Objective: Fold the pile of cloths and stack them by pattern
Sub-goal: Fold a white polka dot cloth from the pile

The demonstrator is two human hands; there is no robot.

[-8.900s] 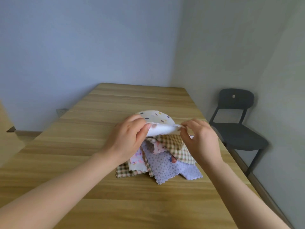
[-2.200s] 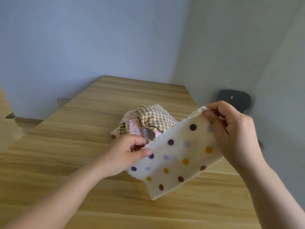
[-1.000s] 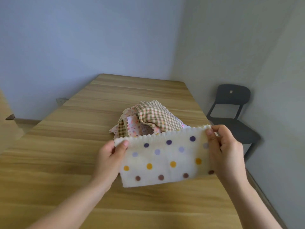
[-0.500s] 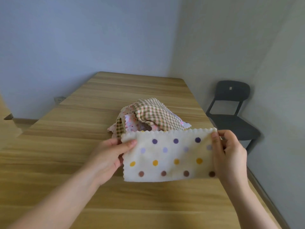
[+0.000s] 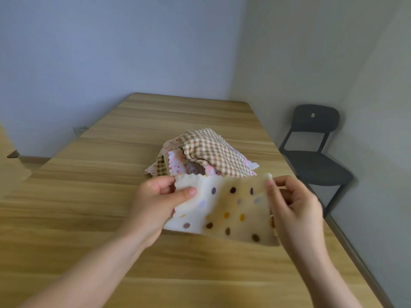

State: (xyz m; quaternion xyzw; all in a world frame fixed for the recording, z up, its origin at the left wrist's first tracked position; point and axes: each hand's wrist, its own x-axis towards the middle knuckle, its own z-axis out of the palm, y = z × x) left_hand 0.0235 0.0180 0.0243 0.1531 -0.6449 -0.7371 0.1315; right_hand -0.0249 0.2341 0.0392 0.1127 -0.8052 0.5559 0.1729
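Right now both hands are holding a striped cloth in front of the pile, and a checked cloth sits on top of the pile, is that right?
Not striped: the head view shows a polka-dot cloth, pinched by the left hand and the right hand in front of the pile, with the checked cloth on top.

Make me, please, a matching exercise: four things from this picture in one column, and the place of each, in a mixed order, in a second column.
Things
1. dotted cloth
2. checked cloth
3. chair
4. wall socket

Places
a. on top of the pile
b. low down, beyond the left edge of the table
c. held between the left hand and the right hand
d. standing to the right of the table

Pairs: 1-c, 2-a, 3-d, 4-b
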